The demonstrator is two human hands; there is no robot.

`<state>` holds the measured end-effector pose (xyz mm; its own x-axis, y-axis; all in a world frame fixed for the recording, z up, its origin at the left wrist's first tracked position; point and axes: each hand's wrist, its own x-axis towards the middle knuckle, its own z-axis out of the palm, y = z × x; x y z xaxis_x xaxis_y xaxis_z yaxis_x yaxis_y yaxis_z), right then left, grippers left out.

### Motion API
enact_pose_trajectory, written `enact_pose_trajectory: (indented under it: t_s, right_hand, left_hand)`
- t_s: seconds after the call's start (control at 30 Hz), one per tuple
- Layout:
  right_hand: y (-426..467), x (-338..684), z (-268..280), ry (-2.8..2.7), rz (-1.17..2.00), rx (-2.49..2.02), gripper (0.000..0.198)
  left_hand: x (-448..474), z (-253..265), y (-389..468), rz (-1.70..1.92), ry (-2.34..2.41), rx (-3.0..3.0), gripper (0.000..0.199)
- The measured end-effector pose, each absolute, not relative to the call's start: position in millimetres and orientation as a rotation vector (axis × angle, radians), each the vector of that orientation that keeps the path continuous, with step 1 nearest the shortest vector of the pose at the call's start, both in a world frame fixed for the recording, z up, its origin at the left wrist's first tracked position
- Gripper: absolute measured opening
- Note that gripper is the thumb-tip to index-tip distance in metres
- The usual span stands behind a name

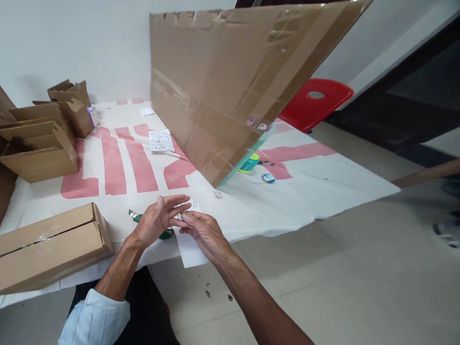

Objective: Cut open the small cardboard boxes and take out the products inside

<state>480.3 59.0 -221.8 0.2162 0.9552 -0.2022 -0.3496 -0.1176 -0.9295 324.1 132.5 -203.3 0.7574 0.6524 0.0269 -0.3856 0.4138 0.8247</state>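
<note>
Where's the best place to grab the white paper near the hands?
I'd pinch the white paper by its near end, coming from the camera's side: that end seems to poke past the edge of the table, leaving room above and below.

No legible words, numbers or brands. Large red print (114, 156) on the white table cover (284, 216), both sides of the cardboard panel (219, 82): undecipherable. Blue mark (195, 204) on the white paper sheet (191, 250), below the panel: too small.
</note>
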Motion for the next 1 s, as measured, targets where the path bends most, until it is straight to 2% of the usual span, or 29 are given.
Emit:
enact_pose_trajectory:
  t_s: [0.17,0.3,0.5,0.7,0.87,1.0]
  right_hand:
    - [58,477,-216,-0.6,1.316,-1.063,0.041]
    - [57,478,-215,-0.561,1.282,-1.027,0.036]
    - [56,476,-212,-0.568,1.307,-0.966,0.039]
    - [55,474,-211,-0.542,1.359,-0.941,0.043]
    - [54,474,-209,-0.564,1.373,-0.95,0.041]
    - [53,473,-207,-0.575,1.341,-0.967,0.042]
  left_hand:
    - [324,-207,132,0.712,0.363,0.953,0.067]
    - [323,-209,129,0.85,0.557,1.086,0.051]
    - [326,-204,120,0.95,0.605,1.446,0.028]
    - [328,-202,119,1.038,0.631,1.44,0.022]
    - [324,-197,119,0.952,0.559,1.29,0.032]
    - [323,-192,119,0.945,0.497,1.224,0.03]
